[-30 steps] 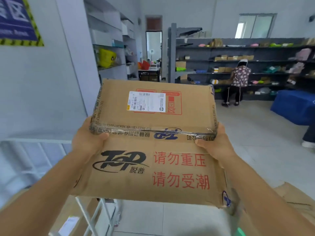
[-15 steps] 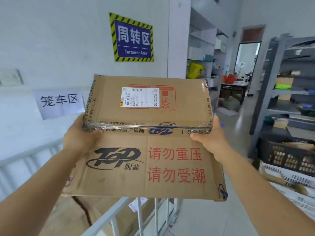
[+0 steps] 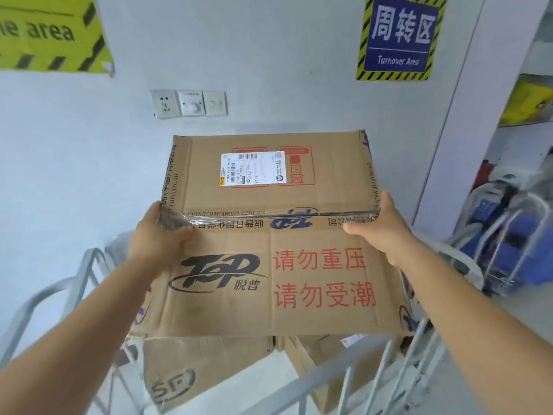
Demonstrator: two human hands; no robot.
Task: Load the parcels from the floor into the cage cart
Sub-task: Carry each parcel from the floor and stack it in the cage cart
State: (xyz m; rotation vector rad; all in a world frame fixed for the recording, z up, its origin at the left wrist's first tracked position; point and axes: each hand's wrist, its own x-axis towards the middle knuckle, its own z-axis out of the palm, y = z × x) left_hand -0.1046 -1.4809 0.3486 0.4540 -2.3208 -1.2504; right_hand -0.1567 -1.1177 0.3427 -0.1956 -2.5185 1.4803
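Observation:
A flat brown cardboard parcel (image 3: 269,250) with a white shipping label, a black logo and red print is held up in front of me, above the cage cart (image 3: 317,375). My left hand (image 3: 158,238) grips its left edge and my right hand (image 3: 380,226) grips its right edge, thumbs on top near the taped seam. The cart's grey metal rails run below the parcel. Inside the cart lie other brown parcels (image 3: 185,369), partly hidden by the one I hold.
A grey wall with sockets (image 3: 188,103) stands close behind the cart. It carries a blue "Turnover Area" sign (image 3: 401,37) and a yellow sign (image 3: 51,31). At the right is a metal trolley (image 3: 505,235) with blue items, with shelving above it.
My view has swung left from the room to the wall and down over the cart. The parcel, still gripped by both hands, now hangs above the cart's rails and the parcels inside.

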